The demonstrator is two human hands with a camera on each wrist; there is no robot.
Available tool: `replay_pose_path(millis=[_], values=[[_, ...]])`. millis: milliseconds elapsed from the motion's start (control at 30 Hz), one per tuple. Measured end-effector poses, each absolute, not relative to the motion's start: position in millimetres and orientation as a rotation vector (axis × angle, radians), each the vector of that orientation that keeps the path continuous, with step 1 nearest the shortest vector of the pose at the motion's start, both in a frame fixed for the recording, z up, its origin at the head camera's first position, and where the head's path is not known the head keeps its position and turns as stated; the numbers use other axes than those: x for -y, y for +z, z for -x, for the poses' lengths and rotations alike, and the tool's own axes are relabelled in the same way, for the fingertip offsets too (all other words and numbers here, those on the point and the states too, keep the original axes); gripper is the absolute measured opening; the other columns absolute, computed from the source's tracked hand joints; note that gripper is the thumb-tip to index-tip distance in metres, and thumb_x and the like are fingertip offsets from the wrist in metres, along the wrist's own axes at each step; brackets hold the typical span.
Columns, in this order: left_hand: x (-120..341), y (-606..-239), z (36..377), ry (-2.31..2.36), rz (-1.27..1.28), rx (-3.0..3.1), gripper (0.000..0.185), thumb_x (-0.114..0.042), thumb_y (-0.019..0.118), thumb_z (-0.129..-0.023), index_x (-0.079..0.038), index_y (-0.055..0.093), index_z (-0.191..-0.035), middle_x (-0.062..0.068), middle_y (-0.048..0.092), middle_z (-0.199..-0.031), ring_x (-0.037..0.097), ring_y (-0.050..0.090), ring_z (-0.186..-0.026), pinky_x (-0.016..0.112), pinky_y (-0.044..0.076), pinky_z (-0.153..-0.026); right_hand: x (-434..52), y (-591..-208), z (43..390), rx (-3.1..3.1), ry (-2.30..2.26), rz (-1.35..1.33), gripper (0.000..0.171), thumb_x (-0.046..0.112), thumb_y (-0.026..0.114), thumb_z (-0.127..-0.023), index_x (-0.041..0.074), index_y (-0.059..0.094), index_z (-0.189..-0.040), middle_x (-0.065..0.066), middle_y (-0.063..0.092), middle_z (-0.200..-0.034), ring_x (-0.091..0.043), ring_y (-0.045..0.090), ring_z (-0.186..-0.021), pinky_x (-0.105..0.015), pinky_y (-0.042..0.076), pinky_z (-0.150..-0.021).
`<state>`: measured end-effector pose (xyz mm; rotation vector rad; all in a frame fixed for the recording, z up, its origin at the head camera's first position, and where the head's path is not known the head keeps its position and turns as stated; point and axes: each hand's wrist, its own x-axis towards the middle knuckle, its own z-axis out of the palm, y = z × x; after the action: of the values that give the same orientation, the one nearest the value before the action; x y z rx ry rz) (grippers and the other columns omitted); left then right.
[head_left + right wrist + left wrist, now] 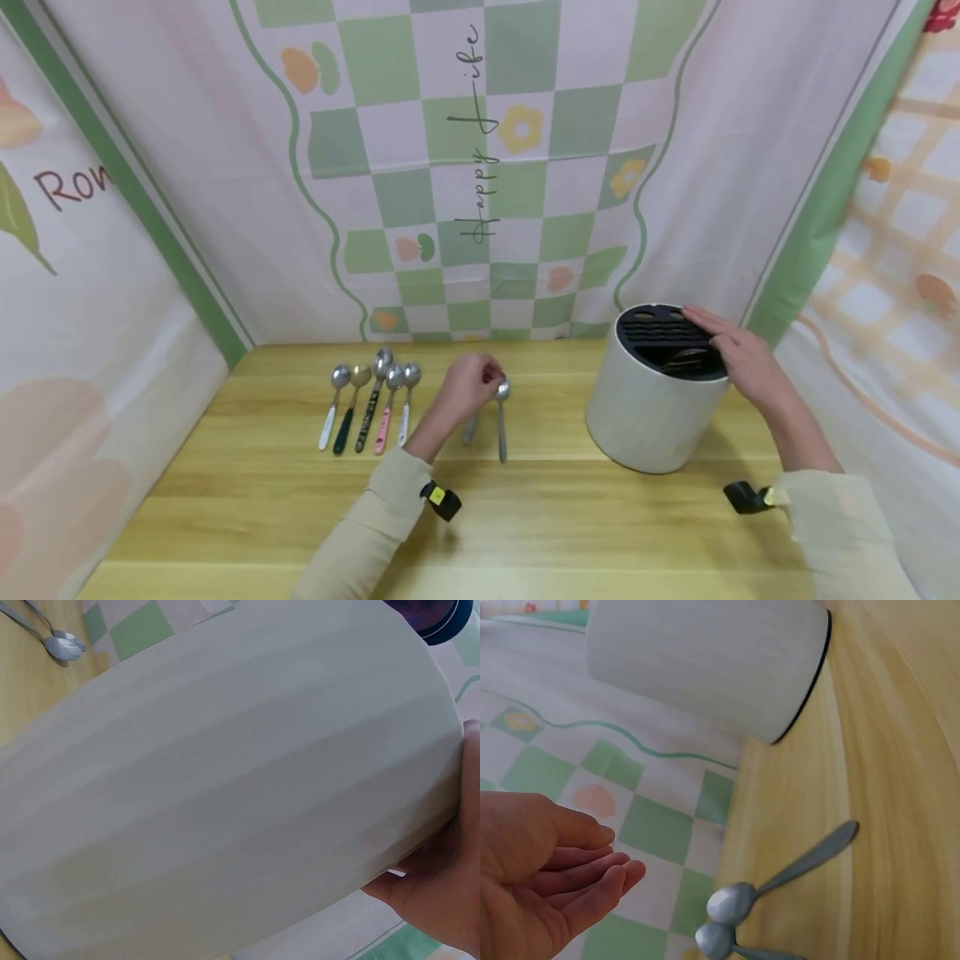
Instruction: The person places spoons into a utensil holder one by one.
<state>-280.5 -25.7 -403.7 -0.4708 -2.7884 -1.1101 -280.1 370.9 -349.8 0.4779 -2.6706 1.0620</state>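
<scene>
My left hand (471, 385) hovers over two all-metal spoons. Its fingers are loosely bent, with nothing between them in the left wrist view. One metal spoon (502, 421) lies with its bowl just under the fingertips; the other metal spoon (470, 428) is partly hidden by the hand. In the left wrist view the bowls of the nearer spoon (731, 903) and its neighbour (715, 941) overlap. My right hand (750, 362) rests on the rim of a white utensil holder (645, 417), fingers stretched along its black slotted top (660, 333). Metal utensils (686, 361) show inside the large opening.
Left of my left hand, several spoons lie in a row, including a dark green-handled spoon (343, 431), a black patterned one (367, 421) and a pink-handled one (383, 429). Printed cloth (390, 200) hangs behind and beside the wooden table (555, 533).
</scene>
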Motion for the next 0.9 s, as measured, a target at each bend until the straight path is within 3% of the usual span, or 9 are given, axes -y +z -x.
replay_pose_path(millis=[200,367,567,767,900], values=[[34,-419,286,-1.112,0.358,2.832,0.013,-0.001,0.068,-0.089,0.003,0.07,-0.101,0.014,0.072,-0.092,0.021,0.068,-0.079,0.025,0.058,-0.067,-371,-350,281,2.67,1.047,-0.469,0.049,0.021,0.021,-0.108,0.013,0.043,-0.151,0.045,0.026,-0.138,0.003,0.019,-0.143,-0.012,0.011,-0.116],[39,-431,293,-1.016,0.285,2.89,0.002,-0.001,0.07,-0.085,0.0,0.069,-0.085,0.008,0.066,-0.074,0.014,0.056,-0.061,0.022,0.05,-0.054,-370,-349,279,2.677,1.059,-0.477,0.049,0.022,0.02,-0.108,0.015,0.041,-0.152,0.046,0.026,-0.139,0.0,0.018,-0.145,-0.017,0.01,-0.119],[39,-443,297,-0.907,0.171,2.969,0.019,-0.002,0.071,-0.084,-0.007,0.061,-0.068,0.002,0.056,-0.061,0.012,0.049,-0.052,0.023,0.044,-0.047,-370,-349,278,2.658,1.078,-0.493,0.049,0.019,0.022,-0.107,0.013,0.042,-0.151,0.049,0.027,-0.135,0.004,0.019,-0.143,-0.013,0.011,-0.118],[34,-450,300,-0.764,0.117,3.006,0.021,-0.002,0.071,-0.082,-0.007,0.059,-0.065,0.006,0.062,-0.065,0.018,0.056,-0.056,0.029,0.048,-0.049,-370,-348,277,2.67,1.092,-0.472,0.049,0.021,0.021,-0.108,0.014,0.041,-0.151,0.048,0.026,-0.136,-0.009,0.019,-0.149,-0.021,0.01,-0.122],[31,-456,301,-0.602,0.151,3.001,0.018,-0.001,0.069,-0.082,-0.006,0.06,-0.067,0.011,0.067,-0.073,0.022,0.061,-0.062,0.034,0.052,-0.053,-369,-348,277,2.666,1.099,-0.478,0.049,0.021,0.021,-0.108,0.014,0.042,-0.151,0.048,0.027,-0.136,-0.005,0.019,-0.147,-0.02,0.01,-0.122]])
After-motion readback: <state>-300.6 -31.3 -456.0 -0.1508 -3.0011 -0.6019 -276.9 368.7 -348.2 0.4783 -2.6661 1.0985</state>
